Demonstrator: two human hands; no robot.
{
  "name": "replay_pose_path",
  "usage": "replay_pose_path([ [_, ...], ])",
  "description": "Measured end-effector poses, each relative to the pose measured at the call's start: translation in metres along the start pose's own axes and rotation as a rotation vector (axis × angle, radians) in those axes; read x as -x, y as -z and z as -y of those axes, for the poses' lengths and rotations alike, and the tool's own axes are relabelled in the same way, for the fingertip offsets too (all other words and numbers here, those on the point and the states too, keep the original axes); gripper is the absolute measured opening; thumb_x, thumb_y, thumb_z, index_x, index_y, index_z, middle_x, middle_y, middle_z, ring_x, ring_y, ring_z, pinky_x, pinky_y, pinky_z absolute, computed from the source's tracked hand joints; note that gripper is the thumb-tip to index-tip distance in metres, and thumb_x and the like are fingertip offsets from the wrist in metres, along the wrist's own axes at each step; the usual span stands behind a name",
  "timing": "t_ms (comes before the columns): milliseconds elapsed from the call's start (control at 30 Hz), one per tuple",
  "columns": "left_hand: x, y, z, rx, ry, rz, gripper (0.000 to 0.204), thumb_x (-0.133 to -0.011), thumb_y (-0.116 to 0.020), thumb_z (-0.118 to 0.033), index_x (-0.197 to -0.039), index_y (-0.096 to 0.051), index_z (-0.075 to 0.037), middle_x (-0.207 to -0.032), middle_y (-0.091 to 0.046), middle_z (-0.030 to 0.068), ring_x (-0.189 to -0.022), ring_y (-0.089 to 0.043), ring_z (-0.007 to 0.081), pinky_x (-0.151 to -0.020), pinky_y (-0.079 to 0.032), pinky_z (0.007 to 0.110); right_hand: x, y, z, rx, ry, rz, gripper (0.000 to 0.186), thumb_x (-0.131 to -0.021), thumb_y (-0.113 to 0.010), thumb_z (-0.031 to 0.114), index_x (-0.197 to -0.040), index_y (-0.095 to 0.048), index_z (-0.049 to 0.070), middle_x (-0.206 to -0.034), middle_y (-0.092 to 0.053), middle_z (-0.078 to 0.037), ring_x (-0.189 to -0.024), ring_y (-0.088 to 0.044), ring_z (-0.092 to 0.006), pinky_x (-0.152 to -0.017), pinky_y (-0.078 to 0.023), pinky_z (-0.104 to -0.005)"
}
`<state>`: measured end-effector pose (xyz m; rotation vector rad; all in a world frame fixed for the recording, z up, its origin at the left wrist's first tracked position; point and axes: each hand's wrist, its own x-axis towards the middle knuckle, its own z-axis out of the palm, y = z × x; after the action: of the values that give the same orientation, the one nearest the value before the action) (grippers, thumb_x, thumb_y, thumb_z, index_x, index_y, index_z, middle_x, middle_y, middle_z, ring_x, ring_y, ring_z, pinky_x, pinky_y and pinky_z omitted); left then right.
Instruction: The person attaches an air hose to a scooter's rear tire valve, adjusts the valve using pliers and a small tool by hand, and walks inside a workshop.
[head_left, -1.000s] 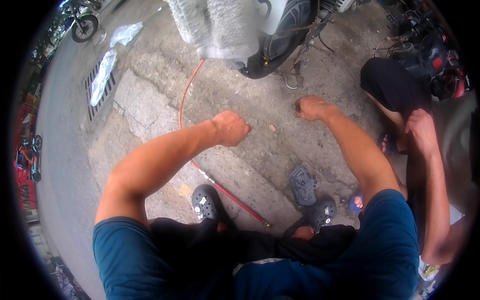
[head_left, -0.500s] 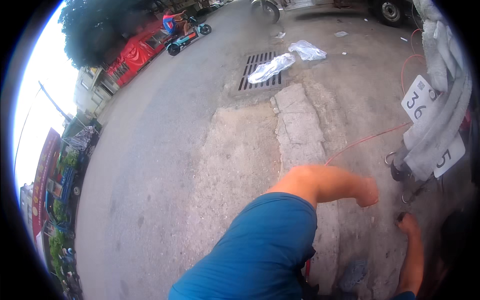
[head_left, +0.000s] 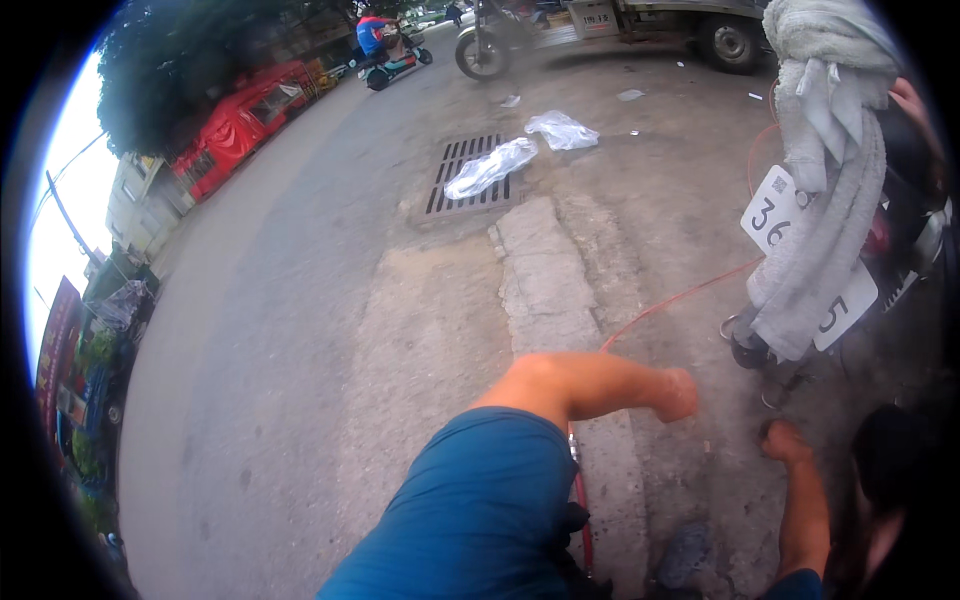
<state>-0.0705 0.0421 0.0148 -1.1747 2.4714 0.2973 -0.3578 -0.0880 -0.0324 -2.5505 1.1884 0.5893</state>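
My left hand (head_left: pixel 677 395) is closed, the arm bent across in front of me in a blue sleeve (head_left: pixel 470 500). Whatever its fingers may hold is hidden. Lower and to the right, my right hand (head_left: pixel 787 441) is also curled closed, with something small and dark at its fingertips that I cannot make out. The two hands are apart. Just beyond them a grey towel (head_left: pixel 820 240) hangs over a white number plate (head_left: pixel 848 305) on a vehicle's dark end. A thin red hose (head_left: pixel 680 297) runs along the ground behind my left forearm.
A slotted drain grate (head_left: pixel 470 200) lies ahead, partly covered by a clear plastic bag (head_left: pixel 490 168); another bag (head_left: pixel 562 130) is beside it. A motorcycle wheel (head_left: pixel 483 54) and a parked truck's wheel (head_left: pixel 730 44) stand beyond. A rider on a scooter (head_left: pixel 392 66) is on the road.
My view has swung to the right, so the towel, plate and grate sit further left. The scooter rider is farther off. Both hands stay closed, in much the same pose.
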Motion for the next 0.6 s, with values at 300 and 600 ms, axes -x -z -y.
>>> replay_pose_path([
  [300, 0.029, 0.015, 0.004, 0.02, 0.039, 0.011, 0.02, -0.073, -0.051, -0.008, -0.088, -0.063, -0.004, -0.083, -0.065, 0.0162, -0.085, -0.064, 0.0321, -0.074, -0.05, 0.042, 0.0, 0.041, 0.042, -0.002, 0.093, 0.052, 0.036, -0.079, -0.059, 0.032, -0.091, -0.065, -0.001, -0.092, -0.063, -0.023, -0.088, -0.06, -0.0383, -0.078, -0.047, -0.0452],
  [600, 0.01, 0.022, -0.004, 0.02, 0.05, 0.121, 0.023, -0.078, -0.049, -0.008, -0.094, -0.065, -0.005, -0.097, -0.065, 0.0147, -0.094, -0.062, 0.031, -0.081, -0.049, 0.039, -0.002, 0.011, 0.009, 0.017, 0.036, 0.063, 0.034, -0.081, -0.057, 0.034, -0.096, -0.062, 0.005, -0.095, -0.063, -0.019, -0.093, -0.058, -0.0372, -0.08, -0.045, -0.045],
])
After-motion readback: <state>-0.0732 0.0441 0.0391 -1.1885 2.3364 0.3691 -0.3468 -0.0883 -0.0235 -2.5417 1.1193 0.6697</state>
